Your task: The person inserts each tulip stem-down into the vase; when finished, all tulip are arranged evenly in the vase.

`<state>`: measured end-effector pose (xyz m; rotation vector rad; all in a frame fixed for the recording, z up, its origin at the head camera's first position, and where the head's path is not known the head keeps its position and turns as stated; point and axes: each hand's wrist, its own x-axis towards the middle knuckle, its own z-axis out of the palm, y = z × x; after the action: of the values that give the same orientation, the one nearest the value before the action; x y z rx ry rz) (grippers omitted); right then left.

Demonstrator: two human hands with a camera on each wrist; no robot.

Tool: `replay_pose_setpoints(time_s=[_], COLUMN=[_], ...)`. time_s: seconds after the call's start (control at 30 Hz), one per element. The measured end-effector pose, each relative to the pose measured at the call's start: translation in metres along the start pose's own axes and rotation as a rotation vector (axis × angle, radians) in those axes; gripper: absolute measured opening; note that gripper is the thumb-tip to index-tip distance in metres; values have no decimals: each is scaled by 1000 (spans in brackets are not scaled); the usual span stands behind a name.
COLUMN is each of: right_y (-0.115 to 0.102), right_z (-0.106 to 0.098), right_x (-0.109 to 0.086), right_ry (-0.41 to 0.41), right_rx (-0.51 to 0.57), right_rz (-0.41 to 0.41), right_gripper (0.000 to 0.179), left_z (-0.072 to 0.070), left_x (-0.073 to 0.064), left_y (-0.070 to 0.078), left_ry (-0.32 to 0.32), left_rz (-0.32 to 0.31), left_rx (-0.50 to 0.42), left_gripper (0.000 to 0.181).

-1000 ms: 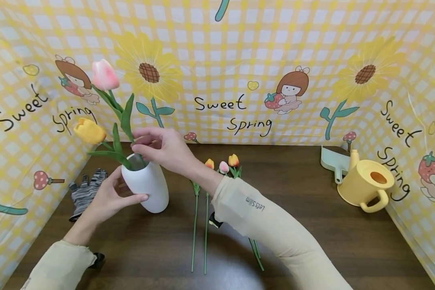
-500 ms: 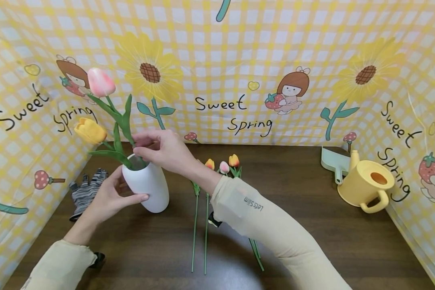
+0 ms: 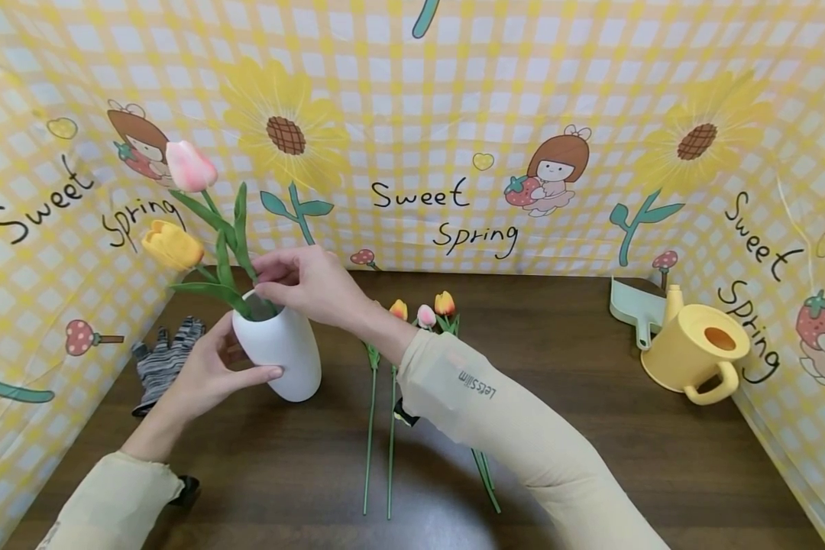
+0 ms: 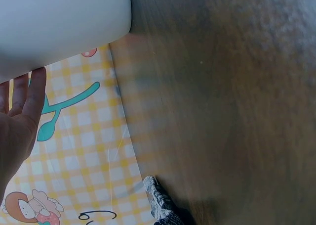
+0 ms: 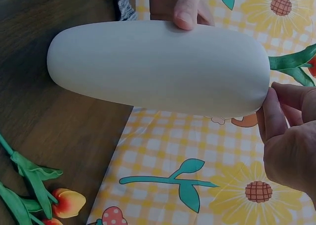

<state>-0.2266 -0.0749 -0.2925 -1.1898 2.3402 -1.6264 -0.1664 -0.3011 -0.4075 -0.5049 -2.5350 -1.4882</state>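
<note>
My left hand [image 3: 209, 376] grips a white vase [image 3: 285, 355], thumb across its front and fingers round the far side. In the right wrist view, that thumb presses on the vase wall [image 5: 158, 67]. At the mouth, my right hand [image 3: 319, 289] pinches the green stem of a pink tulip [image 3: 191, 166], whose lower end is hidden inside the vase. A yellow tulip [image 3: 173, 244] stands in the same vase, leaning left over the rim. Fingertips of the right hand [image 5: 291, 131] are right at the rim in the right wrist view.
Several tulips with orange and pink heads [image 3: 425, 316] lie mid-table, partly under my right forearm. A striped grey glove [image 3: 168, 363] lies left of the vase. At right stand a yellow watering can [image 3: 667, 355] and a pale green dustpan [image 3: 635, 309]. Gingham cloth [image 3: 412, 114] walls three sides.
The pink tulip has sunk lower toward the vase, its head dropping and shifting slightly left. My right hand has moved down a little at the rim. My left hand keeps its hold.
</note>
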Motion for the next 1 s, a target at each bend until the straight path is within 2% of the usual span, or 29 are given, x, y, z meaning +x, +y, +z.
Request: replay_pose_setpoints(time_s=[0.27,0.67,0.9,1.0], right_y=[-1,1,2,2], right_z=[2,3,2,2], right_x=[-1,-3,-6,-7], right_ry=[21,56,76,70], right_rx=[-25,30,110,205], right_rz=[2,48,61,80], right_gripper=[24,31,40,43], left_z=[0,0,0,0], left_x=[0,1,1,0], left_y=[-1,1,1,1], left_ry=[-2,-2,-3,-2], left_rz=[7,-9,-18,-25], left_rx=[-9,-3,-7,-5], left_gripper=[86,88,87,86])
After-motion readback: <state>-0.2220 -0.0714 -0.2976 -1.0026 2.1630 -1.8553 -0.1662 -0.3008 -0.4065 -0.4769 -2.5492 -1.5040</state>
